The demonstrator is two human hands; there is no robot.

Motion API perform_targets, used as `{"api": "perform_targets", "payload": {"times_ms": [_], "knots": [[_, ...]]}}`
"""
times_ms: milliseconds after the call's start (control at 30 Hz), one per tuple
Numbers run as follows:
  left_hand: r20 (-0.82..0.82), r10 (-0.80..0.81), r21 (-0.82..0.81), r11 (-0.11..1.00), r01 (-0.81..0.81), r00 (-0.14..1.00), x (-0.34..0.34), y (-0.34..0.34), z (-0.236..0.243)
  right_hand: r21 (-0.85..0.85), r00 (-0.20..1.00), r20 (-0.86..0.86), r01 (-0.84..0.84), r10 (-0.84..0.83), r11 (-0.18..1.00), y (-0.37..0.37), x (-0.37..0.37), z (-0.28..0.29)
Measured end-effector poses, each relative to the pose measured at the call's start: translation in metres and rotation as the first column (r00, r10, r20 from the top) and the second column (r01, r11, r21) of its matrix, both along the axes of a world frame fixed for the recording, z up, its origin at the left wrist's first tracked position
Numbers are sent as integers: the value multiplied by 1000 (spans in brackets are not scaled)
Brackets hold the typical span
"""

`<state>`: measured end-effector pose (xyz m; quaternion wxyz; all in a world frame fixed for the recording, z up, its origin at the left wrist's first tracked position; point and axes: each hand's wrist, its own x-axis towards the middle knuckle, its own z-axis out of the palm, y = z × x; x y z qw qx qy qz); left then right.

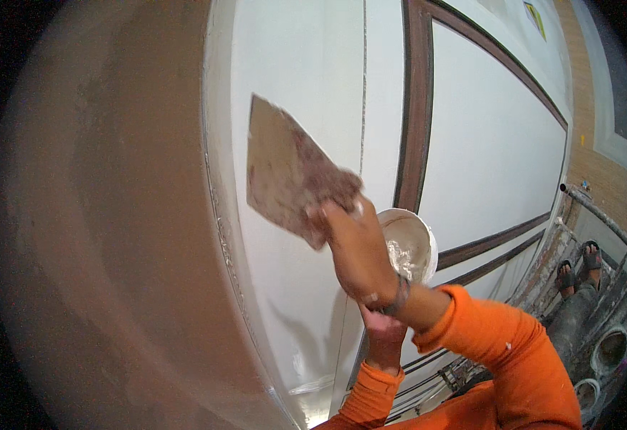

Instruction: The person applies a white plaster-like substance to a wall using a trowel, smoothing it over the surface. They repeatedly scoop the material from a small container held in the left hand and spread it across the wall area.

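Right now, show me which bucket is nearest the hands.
The white bucket, partly behind the right hand, pale paste inside; the other two buckets sit farther away at the picture's lower right.

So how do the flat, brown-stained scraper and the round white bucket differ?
The flat, brown-stained scraper is thin and angular; the round white bucket is deep and hollow. The scraper is in the right hand; the bucket is partly behind that wrist. The bucket holds glossy pale paste; the scraper's face looks dull.
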<state>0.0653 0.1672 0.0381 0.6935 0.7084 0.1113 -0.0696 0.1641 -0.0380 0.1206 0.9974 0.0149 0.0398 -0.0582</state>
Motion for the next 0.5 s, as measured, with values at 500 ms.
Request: {"api": "perform_targets", "payload": {"times_ms": [500], "knots": [[-48,17,-68,997,-21,999,-12,12,3,1,997,-43,-64,64,998,-3,-68,6]]}}
